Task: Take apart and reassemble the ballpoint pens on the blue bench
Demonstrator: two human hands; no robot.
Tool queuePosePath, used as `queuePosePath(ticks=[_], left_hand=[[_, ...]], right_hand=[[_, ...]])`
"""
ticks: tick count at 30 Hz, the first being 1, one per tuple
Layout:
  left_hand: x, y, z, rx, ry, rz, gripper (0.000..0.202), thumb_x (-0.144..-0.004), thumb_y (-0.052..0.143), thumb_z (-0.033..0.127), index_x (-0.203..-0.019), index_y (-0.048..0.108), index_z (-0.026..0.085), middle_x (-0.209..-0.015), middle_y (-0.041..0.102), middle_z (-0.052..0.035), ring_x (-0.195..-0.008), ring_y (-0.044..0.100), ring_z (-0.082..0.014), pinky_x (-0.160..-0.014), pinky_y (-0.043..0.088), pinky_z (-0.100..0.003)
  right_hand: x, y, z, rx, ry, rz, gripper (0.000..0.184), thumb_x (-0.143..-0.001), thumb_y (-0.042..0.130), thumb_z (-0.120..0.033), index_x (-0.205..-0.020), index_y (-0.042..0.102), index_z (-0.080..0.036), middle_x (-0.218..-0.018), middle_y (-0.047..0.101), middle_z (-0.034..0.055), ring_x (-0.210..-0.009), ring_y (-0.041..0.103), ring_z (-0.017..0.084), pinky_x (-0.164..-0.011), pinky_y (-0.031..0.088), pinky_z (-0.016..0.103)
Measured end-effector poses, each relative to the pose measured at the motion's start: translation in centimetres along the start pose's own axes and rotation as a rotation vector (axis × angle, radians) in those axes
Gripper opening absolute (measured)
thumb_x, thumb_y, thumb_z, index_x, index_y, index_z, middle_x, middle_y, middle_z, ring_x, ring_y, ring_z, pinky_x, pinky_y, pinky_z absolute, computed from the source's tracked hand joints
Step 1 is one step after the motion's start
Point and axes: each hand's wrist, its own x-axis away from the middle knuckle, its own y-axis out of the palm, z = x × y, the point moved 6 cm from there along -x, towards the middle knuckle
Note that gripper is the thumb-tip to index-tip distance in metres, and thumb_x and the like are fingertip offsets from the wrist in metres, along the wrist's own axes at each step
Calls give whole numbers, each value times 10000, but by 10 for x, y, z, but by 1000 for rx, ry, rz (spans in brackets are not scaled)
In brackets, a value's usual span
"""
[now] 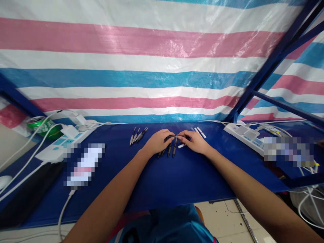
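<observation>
1. Work in hand: the left hand (158,141) and right hand (194,142) meet at mid-table over a slim dark pen (170,137). Its far end shows a thin pale tip, close to the right fingers (183,136).
2. Grip: hands together, not apart. Left fingers pinch the dark barrel. Right fingers close around the tip end, but they hide too much to tell whether they clamp it.
3. Axis: the pen lies nearly level, long axis running left to right across the table, with the tip pointing right.
4. Place: the pen is held just above the blue table (177,180), at its middle.
5. Nearby: a group of pens (138,135) lies left of the hands, tips toward the near side. Three more pens (169,150) lie just below the hands. White tubes (198,132) lie far right of the hands, and a single white tube (181,146) lies beside the right hand.
6. Edges: a power strip (64,145) stands left, another (243,136) right, and a green can (42,127) far left.
</observation>
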Motion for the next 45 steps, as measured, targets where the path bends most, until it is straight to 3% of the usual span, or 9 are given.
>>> queuePosePath(ticks=[15, 45], left_hand=[[-2, 3, -1, 36, -2, -50, 237, -1041, 568, 276, -1206, 730, 224, -1165, 711, -84, -1139, 655, -243, -1036, 531, -429], [-2, 2, -1, 48, -10, -48, 237, -1040, 572, 283, -1209, 729, 230, -1164, 705, -84, -1144, 648, -247, -1032, 530, -433]], right_hand=[[0, 4, -1, 64, 10, -94, 273, -1031, 612, -412, -1208, 742, -249, -1074, 807, 62, -908, 742, 240, -835, 567, 374], [0, 4, 2, 62, 1, -83, 275, -1027, 616, -414, -1210, 749, -259, -1037, 808, 59, -891, 736, 242, -823, 574, 378]])
